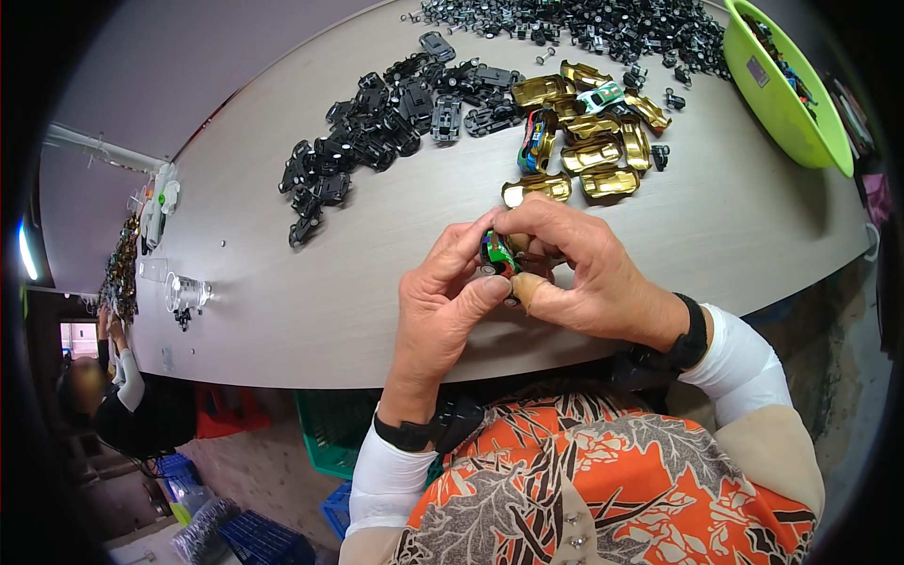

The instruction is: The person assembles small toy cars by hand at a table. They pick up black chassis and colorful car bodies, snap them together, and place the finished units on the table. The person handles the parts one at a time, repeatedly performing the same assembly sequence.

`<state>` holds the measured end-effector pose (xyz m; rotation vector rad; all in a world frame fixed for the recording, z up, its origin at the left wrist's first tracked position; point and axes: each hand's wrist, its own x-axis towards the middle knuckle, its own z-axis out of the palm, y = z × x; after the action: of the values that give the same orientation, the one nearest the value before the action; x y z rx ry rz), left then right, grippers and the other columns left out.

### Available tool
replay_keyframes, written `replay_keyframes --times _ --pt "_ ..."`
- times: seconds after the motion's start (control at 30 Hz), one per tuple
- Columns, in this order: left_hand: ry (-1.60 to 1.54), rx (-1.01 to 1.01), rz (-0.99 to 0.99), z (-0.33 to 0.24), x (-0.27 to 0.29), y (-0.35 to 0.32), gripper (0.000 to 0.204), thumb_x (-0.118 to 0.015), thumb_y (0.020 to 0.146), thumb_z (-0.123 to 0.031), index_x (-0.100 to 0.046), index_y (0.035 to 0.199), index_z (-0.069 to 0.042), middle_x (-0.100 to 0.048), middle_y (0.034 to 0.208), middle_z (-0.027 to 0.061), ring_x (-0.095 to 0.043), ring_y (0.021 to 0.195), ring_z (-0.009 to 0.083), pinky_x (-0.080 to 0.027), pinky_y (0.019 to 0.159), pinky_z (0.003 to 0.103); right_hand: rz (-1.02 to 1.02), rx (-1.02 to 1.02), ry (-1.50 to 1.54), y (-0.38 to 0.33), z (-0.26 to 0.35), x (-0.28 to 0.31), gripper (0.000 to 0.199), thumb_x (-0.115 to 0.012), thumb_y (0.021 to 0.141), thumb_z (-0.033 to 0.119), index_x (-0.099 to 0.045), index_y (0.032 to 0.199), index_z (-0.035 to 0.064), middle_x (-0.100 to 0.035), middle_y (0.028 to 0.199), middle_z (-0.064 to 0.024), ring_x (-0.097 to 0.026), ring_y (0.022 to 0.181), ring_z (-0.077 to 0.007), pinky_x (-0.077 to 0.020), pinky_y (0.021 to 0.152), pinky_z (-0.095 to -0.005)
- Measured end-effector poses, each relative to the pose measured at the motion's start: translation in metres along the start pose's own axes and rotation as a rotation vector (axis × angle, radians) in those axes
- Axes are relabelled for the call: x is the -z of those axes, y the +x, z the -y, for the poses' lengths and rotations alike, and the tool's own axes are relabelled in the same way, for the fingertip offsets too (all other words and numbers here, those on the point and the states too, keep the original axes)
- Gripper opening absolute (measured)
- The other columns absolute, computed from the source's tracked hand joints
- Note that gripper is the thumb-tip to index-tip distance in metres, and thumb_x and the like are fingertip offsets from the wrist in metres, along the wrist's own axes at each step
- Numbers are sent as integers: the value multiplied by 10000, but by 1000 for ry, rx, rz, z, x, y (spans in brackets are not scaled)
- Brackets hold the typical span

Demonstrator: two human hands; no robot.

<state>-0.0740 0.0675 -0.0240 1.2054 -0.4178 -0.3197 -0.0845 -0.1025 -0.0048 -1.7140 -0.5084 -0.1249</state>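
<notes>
Between my two hands, over the near part of the table, is a small toy car with green and dark sides and black wheels. My left hand pinches it from the left, thumb along its lower side. My right hand closes on its right side with thumb and fingers; part of the car is hidden by them. Just beyond my hands lie several gold car bodies, together with a multicoloured car body and a white-green one.
Black car chassis are heaped farther left, and a mass of wheel-and-axle parts covers the far edge. A green basin of parts stands at the right. At left are a clear cup and another person beside a pile of parts.
</notes>
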Motion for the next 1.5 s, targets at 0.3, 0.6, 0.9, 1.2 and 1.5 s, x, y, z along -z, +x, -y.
replay_keyframes --times 0.3,0.6,0.9,1.2,1.5 --pt "417 -83 -39 0 -12 -2 418 -500 922 -136 -431 1299 33 -499 1149 113 -503 1025 155 -404 871 266 -64 41 -161 -3 -1 -1 304 -590 692 -9 -520 984 42 -485 776 -97 -531 616 -234 -432 533 -320" --pt "361 -122 -50 3 -15 -4 416 -463 928 -90 -404 1323 25 -573 1117 111 -557 977 159 -427 875 261 -63 85 -260 -4 0 -4 308 -610 685 -10 -519 974 46 -488 780 -102 -540 618 -249 -451 534 -338" --pt "-5 124 0 -2 9 -6 407 -630 814 -31 -525 1206 5 -607 1060 94 -585 948 134 -469 797 232 69 -76 -22 -1 1 8 212 -627 742 12 -511 919 25 -496 792 -46 -518 624 -117 -426 532 -263" --pt "-137 365 -26 -7 7 -4 217 -704 748 -60 -615 943 -26 -596 751 1 -537 572 54 -410 486 166 264 -313 478 5 -1 33 72 -549 792 -15 -594 849 -12 -521 851 -35 -542 592 -85 -413 497 -195" --pt "151 331 70 -6 3 -6 178 -696 745 -67 -613 891 -7 -560 713 -36 -468 617 18 -371 547 169 338 -429 161 3 2 28 72 -588 782 -6 -585 853 -10 -541 820 -30 -523 616 -102 -416 538 -224"
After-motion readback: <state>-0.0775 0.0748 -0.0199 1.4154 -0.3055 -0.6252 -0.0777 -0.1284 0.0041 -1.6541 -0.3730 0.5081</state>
